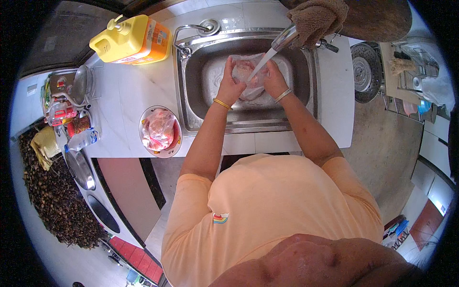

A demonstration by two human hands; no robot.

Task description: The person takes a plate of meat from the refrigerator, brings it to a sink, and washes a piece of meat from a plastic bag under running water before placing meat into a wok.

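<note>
Both my hands are over the basin of a stainless steel sink (pixel 195 77). Between them is a clear plastic bag (pixel 247 68) with something pale pink inside, perhaps meat. My left hand (pixel 231 84) grips the bag's left side and my right hand (pixel 276 80) its right side. A stream of water (pixel 261 66) runs from the faucet (pixel 285 37) onto the bag. Left of the sink, an oval plate (pixel 146 147) carries a plastic-wrapped piece of pinkish-red meat (pixel 158 129).
A large yellow detergent jug (pixel 132 39) with a pump stands at the back left. A brown cloth (pixel 317 18) drapes over the faucet. Bottles, including a clear plastic bottle (pixel 83 139), and a pan (pixel 83 84) crowd the counter's left end. A round drain cover (pixel 362 71) lies to the right.
</note>
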